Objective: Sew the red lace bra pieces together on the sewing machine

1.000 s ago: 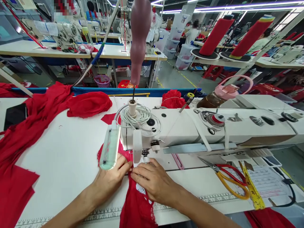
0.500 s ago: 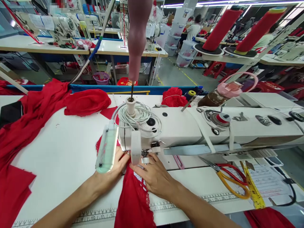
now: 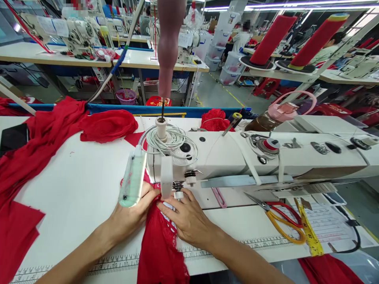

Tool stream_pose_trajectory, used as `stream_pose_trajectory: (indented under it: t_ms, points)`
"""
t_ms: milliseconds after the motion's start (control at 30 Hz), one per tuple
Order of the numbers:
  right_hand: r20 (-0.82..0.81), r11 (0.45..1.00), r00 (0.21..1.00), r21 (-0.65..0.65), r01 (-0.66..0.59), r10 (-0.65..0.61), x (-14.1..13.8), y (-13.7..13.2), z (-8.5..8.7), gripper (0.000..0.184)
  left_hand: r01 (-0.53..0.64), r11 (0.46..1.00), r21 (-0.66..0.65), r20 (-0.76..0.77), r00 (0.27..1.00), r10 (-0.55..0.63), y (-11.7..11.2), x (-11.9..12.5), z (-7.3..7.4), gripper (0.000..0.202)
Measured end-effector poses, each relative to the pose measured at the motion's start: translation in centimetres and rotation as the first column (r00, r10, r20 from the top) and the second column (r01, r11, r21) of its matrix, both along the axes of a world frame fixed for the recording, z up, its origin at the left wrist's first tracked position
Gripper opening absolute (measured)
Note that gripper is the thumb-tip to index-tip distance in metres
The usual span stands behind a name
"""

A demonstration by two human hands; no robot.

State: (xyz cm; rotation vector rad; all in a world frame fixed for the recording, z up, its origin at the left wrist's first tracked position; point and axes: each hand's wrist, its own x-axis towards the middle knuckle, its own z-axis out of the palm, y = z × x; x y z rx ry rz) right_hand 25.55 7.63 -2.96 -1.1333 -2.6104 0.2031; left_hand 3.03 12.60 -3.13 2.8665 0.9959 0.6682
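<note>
A length of red fabric with a lacy edge runs from under the sewing machine head toward me over the table's front edge. My left hand pinches the fabric just left of the presser area; a pale green clear plate covers part of it. On the other side, my right hand has thumb and fingers closed on the fabric beside a white patterned strip, its fingertips close under the machine head. The needle and the exact finger contact are hidden by the machine head.
Scissors, a yellow tape measure and a written sheet lie at the right. Red cloth and a black phone-like object are at the left. A pink-lidded bottle and thread cones stand behind the machine.
The view has shifted slightly. The red fabric near my hands is more bunched and its hanging part sits a little further left. Both hands stay at the machine head.
</note>
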Motion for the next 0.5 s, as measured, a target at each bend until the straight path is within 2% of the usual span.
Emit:
stream_pose_trajectory:
  t_ms: [67, 233, 333, 500]
  points:
    - [0.007, 1.0, 1.0, -0.004, -0.001, 0.001, 0.1, -0.1, 0.0, 0.057, -0.001, 1.0, -0.015, -0.039, 0.999, 0.0, 0.0, -0.1, 0.0, 0.033]
    - [0.001, 1.0, 1.0, 0.011, -0.006, 0.006, 0.3, -0.3, 0.0, 0.059, 0.0, 0.996, -0.084, -0.006, 1.0, -0.001, -0.2, 0.2, 0.0, 0.037]
    - [-0.015, 1.0, 1.0, 0.021, -0.009, 0.01, 0.4, -0.4, -0.1, 0.059, -0.022, 0.998, -0.064, -0.059, 0.998, 0.018, -0.7, 0.5, 0.0, 0.036]
    - [-0.036, 1.0, 0.999, 0.023, 0.0, 0.0, 0.5, -0.5, -0.5, 0.063, -0.024, 0.998, -0.051, -0.059, 0.998, 0.021, -1.3, 0.0, -1.4, 0.04]
